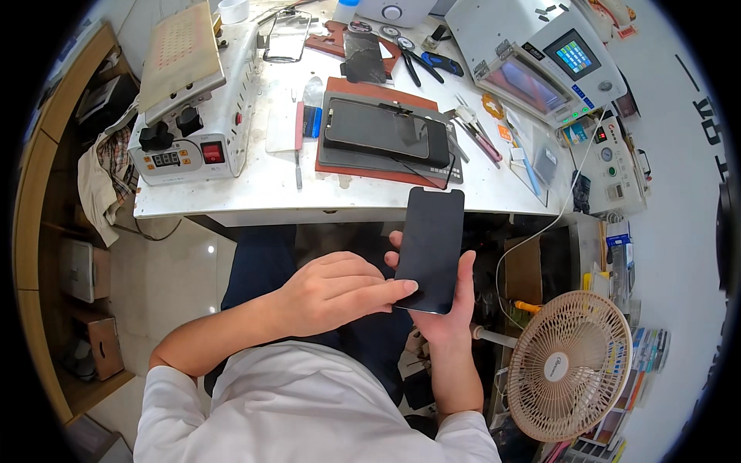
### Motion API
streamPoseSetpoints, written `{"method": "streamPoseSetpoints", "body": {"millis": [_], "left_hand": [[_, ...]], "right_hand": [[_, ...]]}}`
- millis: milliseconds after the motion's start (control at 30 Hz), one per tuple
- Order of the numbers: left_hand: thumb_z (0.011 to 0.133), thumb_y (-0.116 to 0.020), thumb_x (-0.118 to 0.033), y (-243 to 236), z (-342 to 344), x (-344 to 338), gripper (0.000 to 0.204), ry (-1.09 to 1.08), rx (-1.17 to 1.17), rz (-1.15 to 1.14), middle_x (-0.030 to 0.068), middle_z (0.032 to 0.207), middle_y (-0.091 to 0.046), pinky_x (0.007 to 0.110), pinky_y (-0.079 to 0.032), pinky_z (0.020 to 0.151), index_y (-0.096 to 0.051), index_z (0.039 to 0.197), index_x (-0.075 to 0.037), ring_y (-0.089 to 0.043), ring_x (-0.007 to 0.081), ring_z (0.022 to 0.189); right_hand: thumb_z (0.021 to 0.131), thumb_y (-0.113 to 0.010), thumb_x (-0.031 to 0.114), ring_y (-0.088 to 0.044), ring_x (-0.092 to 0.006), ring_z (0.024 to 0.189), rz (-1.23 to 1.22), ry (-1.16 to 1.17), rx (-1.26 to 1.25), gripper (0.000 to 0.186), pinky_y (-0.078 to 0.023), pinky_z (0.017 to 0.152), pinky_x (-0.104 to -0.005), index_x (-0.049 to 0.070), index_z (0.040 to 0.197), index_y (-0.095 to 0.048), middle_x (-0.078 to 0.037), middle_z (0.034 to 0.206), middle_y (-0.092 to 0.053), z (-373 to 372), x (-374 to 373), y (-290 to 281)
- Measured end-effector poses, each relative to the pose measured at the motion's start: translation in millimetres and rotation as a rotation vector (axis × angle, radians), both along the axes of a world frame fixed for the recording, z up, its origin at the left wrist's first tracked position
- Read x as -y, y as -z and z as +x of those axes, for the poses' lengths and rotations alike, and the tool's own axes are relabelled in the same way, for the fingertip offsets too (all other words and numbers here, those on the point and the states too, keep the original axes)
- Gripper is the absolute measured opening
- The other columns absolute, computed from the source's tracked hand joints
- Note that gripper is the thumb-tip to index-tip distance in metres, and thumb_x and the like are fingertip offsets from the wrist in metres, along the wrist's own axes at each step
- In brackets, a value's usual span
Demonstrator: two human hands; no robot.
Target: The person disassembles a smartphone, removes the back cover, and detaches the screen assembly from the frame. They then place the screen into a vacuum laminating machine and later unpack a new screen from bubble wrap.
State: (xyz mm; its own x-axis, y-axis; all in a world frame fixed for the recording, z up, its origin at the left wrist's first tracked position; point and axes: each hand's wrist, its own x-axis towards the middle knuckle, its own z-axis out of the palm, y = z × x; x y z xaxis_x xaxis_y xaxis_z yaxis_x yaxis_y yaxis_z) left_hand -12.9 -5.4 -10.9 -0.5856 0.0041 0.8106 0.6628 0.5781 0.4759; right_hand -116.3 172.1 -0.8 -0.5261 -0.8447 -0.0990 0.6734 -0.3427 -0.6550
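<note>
My right hand (447,324) holds a flat black phone screen panel (431,235) upright from below, its thumb along the right edge and fingertips showing at the left. My left hand (336,289) reaches across, index fingertip on the panel's lower left face and the other fingers bent at that edge. Beyond them on the white bench (309,199), an opened phone body (378,130) lies on stacked grey and red-brown mats (340,170).
A white heating machine (181,160) stands left, a machine with display (532,69) back right. Pliers (417,63), tweezers (475,131), a pink-handled tool (299,131) and loose phone parts (363,58) lie on the bench. A beige fan (571,363) stands by my right arm.
</note>
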Motion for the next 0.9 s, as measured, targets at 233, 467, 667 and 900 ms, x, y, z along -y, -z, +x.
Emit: {"method": "streamPoseSetpoints", "body": {"millis": [233, 467, 667, 900], "left_hand": [[0.078, -0.077, -0.009, -0.2, 2.4, -0.6, 0.047, 0.011, 0.026, 0.026, 0.0036, 0.08, -0.067, 0.031, -0.054, 0.069, -0.065, 0.123, -0.005, -0.066, 0.0183, 0.073], [0.082, -0.07, -0.008, 1.6, 2.2, 3.3, 0.043, -0.062, -0.101, -0.138, 0.0044, 0.084, -0.068, 0.031, -0.055, 0.07, -0.064, 0.125, -0.005, -0.066, 0.0188, 0.075], [0.081, -0.069, -0.005, -0.1, 1.8, 6.5, 0.042, -0.092, -0.142, -0.185, 0.005, 0.085, -0.068, 0.031, -0.055, 0.071, -0.065, 0.122, -0.006, -0.066, 0.0186, 0.075], [0.085, -0.068, -0.006, -2.5, 0.7, 11.3, 0.036, -0.057, -0.165, -0.228, 0.0092, 0.09, -0.07, 0.032, -0.054, 0.068, -0.057, 0.119, -0.004, -0.067, 0.0223, 0.076]], "right_hand": [[0.097, -0.033, 0.07, -0.054, -0.0268, 0.126, 0.008, -0.018, 0.003, 0.086, -0.05, 0.1, -0.0425, 0.003, 0.151, -0.031, -0.017, 0.146, -0.046, 1.3, 0.7, 4.4], [0.099, -0.031, 0.068, -0.056, -0.025, 0.122, 0.03, 0.019, 0.038, 0.081, -0.051, 0.096, -0.041, 0.005, 0.149, -0.037, -0.014, 0.144, -0.049, 1.9, 5.5, -0.8], [0.1, -0.03, 0.067, -0.055, -0.0237, 0.121, 0.063, 0.06, 0.039, 0.078, -0.051, 0.095, -0.0412, 0.006, 0.147, -0.04, -0.012, 0.14, -0.051, 4.0, 9.0, -4.8], [0.1, -0.031, 0.066, -0.056, -0.0236, 0.121, 0.078, 0.059, 0.038, 0.076, -0.051, 0.096, -0.0416, 0.005, 0.145, -0.042, -0.011, 0.139, -0.052, 3.3, 11.4, -5.0]]}}
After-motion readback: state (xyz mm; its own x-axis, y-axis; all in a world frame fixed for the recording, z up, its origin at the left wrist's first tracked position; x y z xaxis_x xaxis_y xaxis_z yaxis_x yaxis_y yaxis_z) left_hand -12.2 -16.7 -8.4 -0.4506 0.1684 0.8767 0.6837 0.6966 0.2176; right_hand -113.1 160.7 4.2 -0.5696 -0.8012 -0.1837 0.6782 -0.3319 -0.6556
